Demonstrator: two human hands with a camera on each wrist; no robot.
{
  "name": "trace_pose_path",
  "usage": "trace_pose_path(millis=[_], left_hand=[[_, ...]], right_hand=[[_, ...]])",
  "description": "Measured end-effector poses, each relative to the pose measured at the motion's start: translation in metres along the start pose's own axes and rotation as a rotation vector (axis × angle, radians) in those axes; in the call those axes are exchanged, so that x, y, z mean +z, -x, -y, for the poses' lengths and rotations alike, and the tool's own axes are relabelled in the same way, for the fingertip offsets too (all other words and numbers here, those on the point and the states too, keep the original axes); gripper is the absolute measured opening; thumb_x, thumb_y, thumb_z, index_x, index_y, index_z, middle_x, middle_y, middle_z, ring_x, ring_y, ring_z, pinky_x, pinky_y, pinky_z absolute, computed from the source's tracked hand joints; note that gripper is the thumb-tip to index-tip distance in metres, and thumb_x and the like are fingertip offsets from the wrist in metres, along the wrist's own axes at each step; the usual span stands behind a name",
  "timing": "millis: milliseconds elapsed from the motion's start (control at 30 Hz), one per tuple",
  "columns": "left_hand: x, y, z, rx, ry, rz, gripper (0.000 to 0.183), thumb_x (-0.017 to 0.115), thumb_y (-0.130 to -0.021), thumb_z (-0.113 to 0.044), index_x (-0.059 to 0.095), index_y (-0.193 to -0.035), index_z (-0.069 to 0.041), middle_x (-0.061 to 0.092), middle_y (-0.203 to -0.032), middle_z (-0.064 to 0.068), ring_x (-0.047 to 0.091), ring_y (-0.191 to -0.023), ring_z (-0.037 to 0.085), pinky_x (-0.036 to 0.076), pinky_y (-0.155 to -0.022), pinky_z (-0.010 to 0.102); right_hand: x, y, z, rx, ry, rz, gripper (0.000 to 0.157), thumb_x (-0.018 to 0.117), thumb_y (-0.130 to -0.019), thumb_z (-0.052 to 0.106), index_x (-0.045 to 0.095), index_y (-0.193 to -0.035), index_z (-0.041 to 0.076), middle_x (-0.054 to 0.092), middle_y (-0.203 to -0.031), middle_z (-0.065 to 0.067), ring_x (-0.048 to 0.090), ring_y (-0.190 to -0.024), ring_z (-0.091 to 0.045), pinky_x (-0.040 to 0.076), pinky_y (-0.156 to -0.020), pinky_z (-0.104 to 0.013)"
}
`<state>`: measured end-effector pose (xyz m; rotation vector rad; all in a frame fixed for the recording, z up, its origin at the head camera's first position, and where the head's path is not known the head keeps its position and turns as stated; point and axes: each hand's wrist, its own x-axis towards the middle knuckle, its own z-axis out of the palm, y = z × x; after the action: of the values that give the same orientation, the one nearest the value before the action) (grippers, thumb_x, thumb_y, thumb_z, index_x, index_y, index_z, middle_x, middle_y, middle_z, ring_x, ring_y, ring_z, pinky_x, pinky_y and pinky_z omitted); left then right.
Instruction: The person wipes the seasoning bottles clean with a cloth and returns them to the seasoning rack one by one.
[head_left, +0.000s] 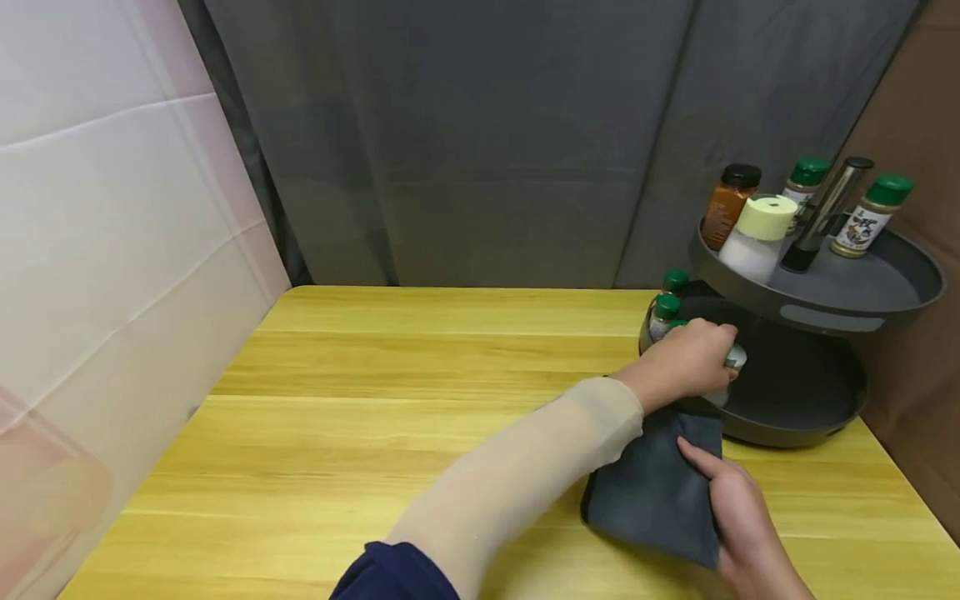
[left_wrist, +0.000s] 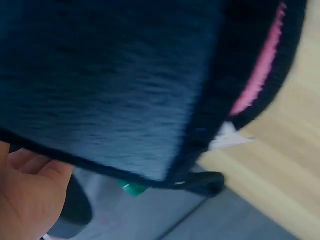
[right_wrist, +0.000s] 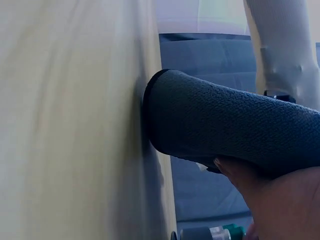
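In the head view my left hand (head_left: 692,358), at the end of a beige sleeve, reaches over the lower tier of a dark two-tier turntable rack (head_left: 795,433). Its fingers curl round a small jar with a pale cap (head_left: 736,358), mostly covered by the hand. My right hand (head_left: 750,508) grips a folded dark grey cloth (head_left: 660,492) by its right side, thumb on top, just in front of the rack. Up close in the left wrist view, the cloth (left_wrist: 110,90) shows a dark hem and a pink strip; part of the left hand (left_wrist: 32,200) appears below.
Green-capped spice bottles (head_left: 664,315) stand at the lower tier's left. The upper tier (head_left: 847,304) bears an orange bottle (head_left: 726,208), a yellow-capped jar (head_left: 757,242), a slim dark cylinder (head_left: 828,208) and more green-capped bottles (head_left: 870,218). A wood-grain table (head_left: 375,433) meets a grey curtain (head_left: 487,150).
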<state>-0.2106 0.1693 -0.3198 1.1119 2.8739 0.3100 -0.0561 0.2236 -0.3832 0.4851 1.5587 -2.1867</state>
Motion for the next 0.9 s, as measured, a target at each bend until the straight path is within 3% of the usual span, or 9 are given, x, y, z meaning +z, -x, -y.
trace_pose_path(millis=[133, 233, 333, 433, 567, 667, 900], left_hand=[[-0.021, 0.016, 0.001, 0.051, 0.028, -0.024, 0.041, 0.062, -0.107, -0.04, 0.06, -0.146, -0.026, 0.068, -0.134, -0.013, 0.066, -0.114, 0.0, 0.053, -0.09, 0.013], [-0.043, 0.037, 0.01, 0.07, 0.102, -0.08, 0.046, 0.059, -0.109, -0.042, 0.056, -0.151, -0.026, 0.064, -0.146, -0.013, 0.064, -0.125, 0.0, 0.051, -0.098, 0.012], [-0.059, 0.06, 0.029, 0.092, 0.161, -0.205, 0.041, 0.06, -0.109, -0.037, 0.062, -0.146, -0.02, 0.066, -0.145, -0.007, 0.065, -0.126, 0.004, 0.051, -0.101, 0.014], [-0.069, 0.085, 0.051, 0.071, 0.223, -0.323, 0.037, 0.061, -0.109, -0.033, 0.066, -0.141, -0.016, 0.069, -0.141, -0.002, 0.066, -0.128, 0.01, 0.053, -0.106, 0.021], [-0.072, 0.119, 0.082, 0.002, 0.313, -0.458, 0.033, 0.063, -0.108, -0.03, 0.069, -0.135, -0.014, 0.071, -0.138, 0.002, 0.066, -0.131, 0.018, 0.054, -0.111, 0.032], [-0.07, 0.146, 0.105, -0.052, 0.381, -0.544, 0.03, 0.065, -0.107, -0.028, 0.072, -0.132, -0.012, 0.072, -0.136, 0.005, 0.067, -0.13, 0.022, 0.055, -0.11, 0.039], [-0.048, 0.202, 0.154, -0.27, 0.553, -0.672, 0.028, 0.066, -0.106, -0.022, 0.073, -0.128, -0.007, 0.073, -0.132, 0.012, 0.065, -0.13, 0.032, 0.056, -0.11, 0.047]], right_hand=[[0.005, -0.005, 0.004, -0.048, 0.0, 0.029, 0.062, 0.03, -0.117, 0.044, 0.007, -0.171, 0.023, 0.064, -0.128, 0.02, 0.068, -0.119, -0.001, 0.055, -0.107, -0.028], [0.009, -0.009, 0.009, -0.112, -0.005, 0.052, 0.053, 0.033, -0.117, 0.044, 0.022, -0.164, 0.025, 0.065, -0.126, 0.022, 0.068, -0.117, -0.001, 0.057, -0.104, -0.027], [0.012, -0.012, 0.017, -0.18, -0.002, 0.077, 0.045, 0.036, -0.116, 0.045, 0.03, -0.156, 0.025, 0.067, -0.124, 0.022, 0.07, -0.114, -0.001, 0.058, -0.101, -0.027], [0.019, -0.014, 0.028, -0.203, 0.0, 0.076, 0.052, 0.039, -0.115, 0.045, 0.026, -0.16, 0.022, 0.064, -0.127, 0.021, 0.069, -0.115, 0.0, 0.058, -0.101, -0.026], [0.034, -0.018, 0.045, -0.188, -0.011, 0.065, 0.067, 0.041, -0.115, 0.045, 0.011, -0.169, 0.02, 0.052, -0.139, 0.017, 0.066, -0.117, 0.003, 0.056, -0.105, -0.024], [0.048, -0.021, 0.056, -0.197, -0.016, 0.084, 0.069, 0.04, -0.115, 0.043, 0.005, -0.17, 0.02, 0.044, -0.143, 0.013, 0.065, -0.117, 0.003, 0.056, -0.105, -0.023], [0.088, -0.036, 0.071, -0.186, -0.011, 0.114, 0.062, 0.042, -0.115, 0.038, 0.017, -0.167, 0.015, 0.053, -0.134, 0.006, 0.068, -0.107, -0.004, 0.059, -0.1, -0.026]])
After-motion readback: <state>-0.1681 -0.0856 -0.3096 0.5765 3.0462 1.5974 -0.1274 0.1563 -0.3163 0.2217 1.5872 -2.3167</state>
